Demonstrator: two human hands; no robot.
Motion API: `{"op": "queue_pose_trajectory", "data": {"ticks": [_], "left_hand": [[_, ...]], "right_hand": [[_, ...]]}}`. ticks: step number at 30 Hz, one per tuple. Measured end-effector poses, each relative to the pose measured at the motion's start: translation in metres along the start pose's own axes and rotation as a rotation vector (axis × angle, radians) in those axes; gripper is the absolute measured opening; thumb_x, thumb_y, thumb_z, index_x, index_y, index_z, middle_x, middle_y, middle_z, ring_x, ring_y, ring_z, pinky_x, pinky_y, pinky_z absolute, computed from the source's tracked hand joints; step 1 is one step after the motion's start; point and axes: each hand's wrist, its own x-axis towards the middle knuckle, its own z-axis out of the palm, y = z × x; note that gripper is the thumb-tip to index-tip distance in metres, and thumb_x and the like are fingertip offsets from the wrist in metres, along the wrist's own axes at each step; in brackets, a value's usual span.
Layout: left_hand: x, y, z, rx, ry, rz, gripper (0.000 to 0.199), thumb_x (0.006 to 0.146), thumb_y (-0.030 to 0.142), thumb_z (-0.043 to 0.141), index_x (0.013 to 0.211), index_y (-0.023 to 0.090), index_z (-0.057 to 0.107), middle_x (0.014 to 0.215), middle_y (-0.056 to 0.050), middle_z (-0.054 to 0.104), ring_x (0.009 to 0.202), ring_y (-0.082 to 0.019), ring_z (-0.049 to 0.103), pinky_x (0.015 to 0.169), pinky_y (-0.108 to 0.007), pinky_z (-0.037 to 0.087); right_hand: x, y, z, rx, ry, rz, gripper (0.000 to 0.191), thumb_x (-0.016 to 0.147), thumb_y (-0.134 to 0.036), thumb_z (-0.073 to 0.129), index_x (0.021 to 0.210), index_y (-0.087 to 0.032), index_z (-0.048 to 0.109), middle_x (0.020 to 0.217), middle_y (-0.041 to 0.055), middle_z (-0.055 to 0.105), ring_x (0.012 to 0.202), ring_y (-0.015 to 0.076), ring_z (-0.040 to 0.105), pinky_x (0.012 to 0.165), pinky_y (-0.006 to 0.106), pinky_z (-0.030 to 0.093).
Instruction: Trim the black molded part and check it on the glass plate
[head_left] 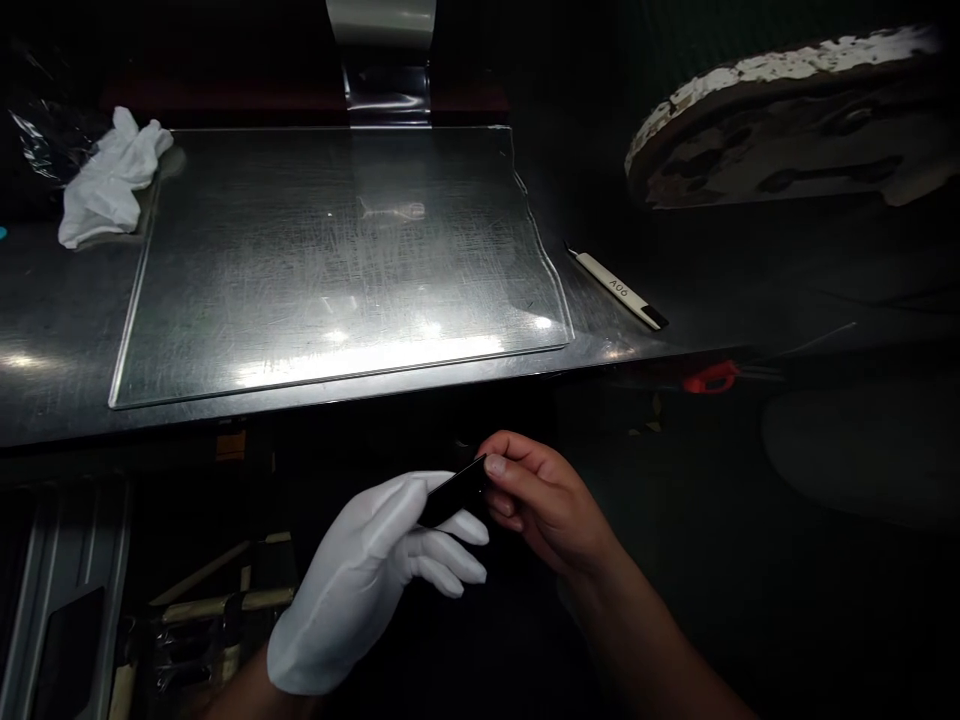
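Note:
A thin, flat black piece [456,494] with straight edges is held up between my two hands, in front of the bench edge. My left hand [382,560], in a white glove, pinches its left end between thumb and forefinger; the other gloved fingers are stretched out below it. The bare thumb and fingers of my right hand [541,492] close on its upper right end. What kind of piece it is, I cannot tell. Beyond my hands lies a scratched glass sheet [337,260] on the dark bench.
A crumpled white glove [116,180] lies at the glass's left corner. Right of the glass is a pale tool marked A06 [616,289]. Red-handled scissors [711,377] are farther right. A worn, white-edged machine part [787,130] overhangs the upper right. Wooden-looking strips [225,603] sit low left.

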Motion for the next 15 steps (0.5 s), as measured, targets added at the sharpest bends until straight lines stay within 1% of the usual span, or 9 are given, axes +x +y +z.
{"op": "queue_pose_trajectory", "data": {"ticks": [2,5,9,12,15], "left_hand": [[-0.001,0.001,0.0,0.104,0.011,0.012,0.044,0.105,0.049,0.054,0.121,0.012,0.073,0.098,-0.015,0.079,0.076,-0.022,0.077,0.068,-0.027,0.062],[-0.001,0.004,0.001,0.207,0.042,-0.006,0.044,0.103,0.05,0.058,0.119,0.013,0.073,0.094,-0.013,0.078,0.074,-0.022,0.075,0.066,-0.028,0.06],[-0.002,0.007,0.003,0.226,0.056,-0.017,0.044,0.102,0.053,0.058,0.116,0.013,0.073,0.093,-0.012,0.078,0.074,-0.023,0.075,0.066,-0.028,0.061],[-0.004,0.008,0.005,0.256,0.08,-0.012,0.043,0.101,0.053,0.06,0.111,0.014,0.074,0.093,-0.012,0.078,0.072,-0.023,0.075,0.066,-0.03,0.061],[-0.005,0.009,0.006,0.296,0.111,0.001,0.042,0.101,0.052,0.062,0.115,0.015,0.074,0.095,-0.012,0.079,0.072,-0.024,0.076,0.067,-0.031,0.063]], "right_hand": [[-0.001,0.0,0.001,-0.008,-0.002,-0.008,0.034,0.085,-0.046,0.086,0.088,-0.017,0.067,0.058,-0.0061,0.045,0.052,0.0063,0.036,0.043,0.016,0.027],[-0.002,0.001,0.001,-0.027,-0.009,-0.017,0.036,0.085,-0.05,0.085,0.089,-0.018,0.068,0.062,-0.0044,0.048,0.054,0.0071,0.041,0.044,0.017,0.029],[-0.004,0.004,-0.003,-0.008,-0.011,-0.033,0.038,0.086,-0.054,0.083,0.089,-0.018,0.071,0.072,-0.0014,0.054,0.058,0.0078,0.048,0.047,0.018,0.032],[-0.006,0.009,-0.008,-0.013,-0.036,-0.07,0.033,0.087,-0.05,0.084,0.092,-0.019,0.073,0.07,-0.0018,0.054,0.059,0.0083,0.047,0.049,0.019,0.034],[-0.007,0.015,-0.011,-0.03,-0.074,-0.108,0.029,0.088,-0.046,0.083,0.095,-0.02,0.074,0.068,-0.0018,0.054,0.059,0.0088,0.046,0.05,0.02,0.033]]}}
